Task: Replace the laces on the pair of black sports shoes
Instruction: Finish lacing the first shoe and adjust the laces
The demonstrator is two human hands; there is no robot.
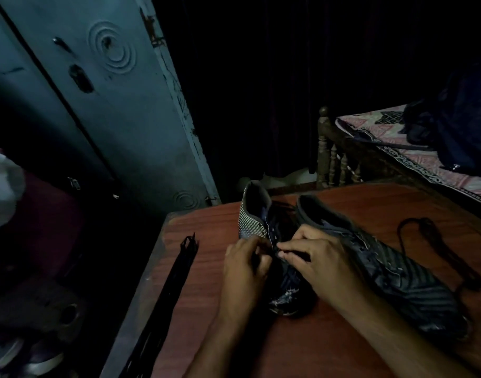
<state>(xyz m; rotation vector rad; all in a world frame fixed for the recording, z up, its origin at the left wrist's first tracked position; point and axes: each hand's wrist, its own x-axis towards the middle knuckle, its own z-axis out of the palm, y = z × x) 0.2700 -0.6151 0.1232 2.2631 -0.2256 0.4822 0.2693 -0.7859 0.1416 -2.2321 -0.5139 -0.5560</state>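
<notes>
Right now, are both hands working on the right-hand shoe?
No, the left hand and right hand pinch lacing on the left shoe.

- Surface (343, 350): reddish-brown wood grain, smooth, slight sheen.
- Left shoe (254, 222): matt textile upper, ribbed pale stripes on the heel side; toe finish scuffed and flaking.
- Right shoe (408, 279): matt dark upper with faint line pattern; collar looks like soft fabric.
- Loose lace (424, 241): thin dark cord, matt.
- Bundled laces (176, 271): flat, dark, dull woven look.
- Cupboard door (119, 105): painted metal, embossed rings, paint chipped along the edge.
- Bed rail (332, 159): turned wood, dull varnish.
- Bed cover (375, 126): printed cloth.
</notes>
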